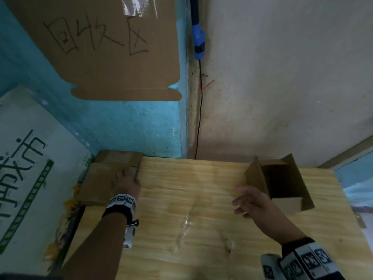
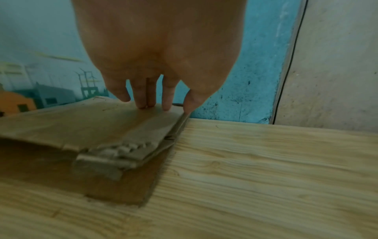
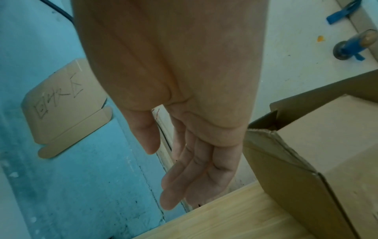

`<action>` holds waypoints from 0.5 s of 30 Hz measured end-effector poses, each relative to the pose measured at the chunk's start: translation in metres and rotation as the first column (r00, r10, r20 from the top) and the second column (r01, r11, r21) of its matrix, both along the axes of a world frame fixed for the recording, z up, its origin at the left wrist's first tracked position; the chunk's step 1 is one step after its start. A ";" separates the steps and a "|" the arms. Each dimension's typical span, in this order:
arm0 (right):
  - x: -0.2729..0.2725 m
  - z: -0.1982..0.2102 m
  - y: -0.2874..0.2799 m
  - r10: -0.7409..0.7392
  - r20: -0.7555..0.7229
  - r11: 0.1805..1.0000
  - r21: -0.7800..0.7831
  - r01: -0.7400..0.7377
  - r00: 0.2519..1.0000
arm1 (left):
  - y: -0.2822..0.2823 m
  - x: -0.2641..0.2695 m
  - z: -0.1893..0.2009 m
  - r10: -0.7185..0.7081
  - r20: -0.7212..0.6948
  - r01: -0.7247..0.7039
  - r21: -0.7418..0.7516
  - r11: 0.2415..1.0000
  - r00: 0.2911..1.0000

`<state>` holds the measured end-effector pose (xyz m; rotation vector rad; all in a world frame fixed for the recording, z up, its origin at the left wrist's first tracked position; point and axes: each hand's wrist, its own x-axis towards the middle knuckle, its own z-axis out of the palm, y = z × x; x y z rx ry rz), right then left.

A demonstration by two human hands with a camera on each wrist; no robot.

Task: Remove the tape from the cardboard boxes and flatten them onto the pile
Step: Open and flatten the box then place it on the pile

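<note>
A pile of flattened cardboard (image 1: pixel 101 178) (image 2: pixel 81 127) lies at the table's far left corner. My left hand (image 1: pixel 126 181) (image 2: pixel 155 103) presses down on its top sheet with straight fingers, the thumb at the pile's right edge. An open brown cardboard box (image 1: pixel 282 182) (image 3: pixel 327 145) stands at the far right of the table with its flaps up. My right hand (image 1: pixel 248 201) (image 3: pixel 184 169) hovers just left of that box, fingers straight and relaxed, holding nothing. A crumpled strip of clear tape (image 1: pixel 184 227) lies on the table between my arms.
The wooden table (image 1: pixel 201 188) butts against a blue wall and a white wall. A cardboard sign (image 1: pixel 101 47) with handwritten characters is taped to the blue wall. A large white printed carton (image 1: pixel 26 168) stands left of the table. A black cable (image 1: pixel 199 118) runs down the corner.
</note>
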<state>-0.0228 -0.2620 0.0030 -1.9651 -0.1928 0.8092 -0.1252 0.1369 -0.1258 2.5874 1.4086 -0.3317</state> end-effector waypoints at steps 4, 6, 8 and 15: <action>0.008 -0.006 -0.019 -0.032 0.036 0.998 0.050 0.030 0.999 | -0.014 -0.010 0.016 -0.035 0.014 0.035 0.035 0.999 0.999; 0.010 -0.006 -0.028 -0.053 0.077 0.993 0.105 0.045 0.996 | -0.020 -0.016 0.020 -0.051 0.009 0.051 0.044 0.998 0.999; 0.014 -0.006 -0.036 -0.110 0.125 0.985 0.149 0.091 0.986 | -0.026 -0.022 0.022 -0.061 0.023 0.059 0.065 0.996 0.998; 0.026 0.004 -0.064 -0.273 0.538 0.959 0.090 0.268 0.798 | -0.060 -0.031 0.038 -0.061 0.046 0.057 0.085 0.995 0.997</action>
